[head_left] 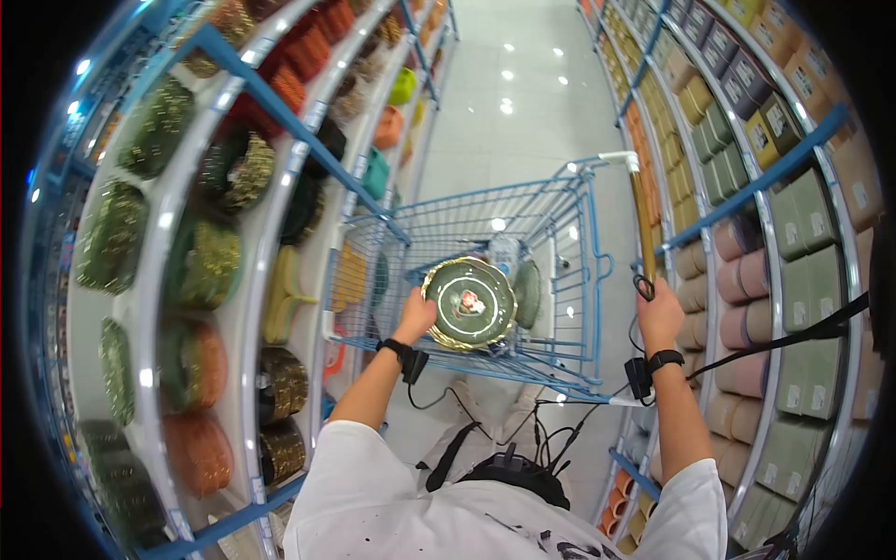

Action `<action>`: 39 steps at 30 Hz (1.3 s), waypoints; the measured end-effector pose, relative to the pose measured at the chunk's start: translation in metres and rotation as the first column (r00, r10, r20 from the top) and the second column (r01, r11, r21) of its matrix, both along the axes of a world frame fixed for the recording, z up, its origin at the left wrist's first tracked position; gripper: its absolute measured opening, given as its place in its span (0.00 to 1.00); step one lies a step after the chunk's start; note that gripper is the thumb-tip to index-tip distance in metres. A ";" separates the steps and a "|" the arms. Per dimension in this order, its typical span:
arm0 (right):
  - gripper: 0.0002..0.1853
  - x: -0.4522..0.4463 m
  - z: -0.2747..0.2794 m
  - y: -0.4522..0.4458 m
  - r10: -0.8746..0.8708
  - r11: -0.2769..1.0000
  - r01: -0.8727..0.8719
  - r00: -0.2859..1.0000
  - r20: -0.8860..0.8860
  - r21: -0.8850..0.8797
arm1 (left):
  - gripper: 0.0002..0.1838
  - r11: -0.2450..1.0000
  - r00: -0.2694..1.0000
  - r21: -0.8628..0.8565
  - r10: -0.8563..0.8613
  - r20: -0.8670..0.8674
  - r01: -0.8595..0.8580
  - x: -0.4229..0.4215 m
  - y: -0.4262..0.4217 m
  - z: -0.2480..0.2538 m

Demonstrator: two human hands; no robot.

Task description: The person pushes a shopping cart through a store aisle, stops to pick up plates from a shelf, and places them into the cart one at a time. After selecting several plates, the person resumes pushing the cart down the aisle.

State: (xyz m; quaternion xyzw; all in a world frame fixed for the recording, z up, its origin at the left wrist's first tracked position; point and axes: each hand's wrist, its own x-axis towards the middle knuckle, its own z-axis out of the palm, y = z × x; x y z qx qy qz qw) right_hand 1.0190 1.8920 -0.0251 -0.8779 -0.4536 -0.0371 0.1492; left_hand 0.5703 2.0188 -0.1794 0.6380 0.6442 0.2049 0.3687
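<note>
My left hand (415, 317) grips the left edge of a round green plate (453, 322) with a scalloped gold rim and a red-and-white motif in its middle. The plate is held face up above the basket of a blue wire shopping cart (439, 210). Partly hidden behind it in the cart are a clear plastic-looking item (505, 250) and a green textured dish (528, 294). My right hand (660, 315) is closed around the near end of the cart's brownish handle bar (644, 219). A dark ring or cable loop shows beside those fingers.
Shelves on the left (173, 271) carry green, orange and black-gold dishware. Boxes and cylindrical packs (742, 275) line the shelves on the right, close to the cart handle. A pale shiny floor (504, 103) runs ahead between them. Black cables (551, 439) hang near my waist.
</note>
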 end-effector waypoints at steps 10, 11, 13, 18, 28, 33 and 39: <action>0.12 0.019 -0.011 -0.001 0.130 0.991 -0.124 0.986 -0.105 0.059 | 0.15 0.889 0.777 0.098 0.333 0.535 -0.448 -0.171 -0.109 0.263; 0.14 0.015 -0.005 0.000 0.089 0.996 -0.090 0.986 -0.140 0.004 | 0.15 0.831 0.721 0.074 0.430 0.543 -0.551 -0.171 -0.128 0.322; 0.12 0.012 -0.002 -0.002 0.115 0.993 -0.112 0.987 -0.111 0.028 | 0.13 0.758 0.767 0.267 0.436 0.471 -0.595 -0.218 -0.145 0.379; 0.10 0.006 0.004 -0.005 0.147 0.984 -0.135 0.984 -0.102 0.115 | 0.11 0.542 0.766 0.549 0.530 0.364 -0.636 -0.316 -0.187 0.515; 0.10 0.008 -0.003 -0.008 0.120 0.989 -0.113 0.990 -0.067 0.094 | 0.12 0.352 0.427 0.243 0.717 0.551 -0.904 -0.450 -0.172 0.535; 0.11 0.006 -0.003 -0.010 0.125 0.990 -0.121 0.991 -0.056 0.076 | 0.13 0.416 0.477 0.363 0.874 0.092 -0.833 -0.509 -0.165 0.510; 0.12 0.003 0.002 -0.010 0.108 0.993 -0.102 0.990 -0.091 0.065 | 0.22 0.412 0.246 0.758 0.911 -0.331 -0.507 -0.468 -0.159 0.500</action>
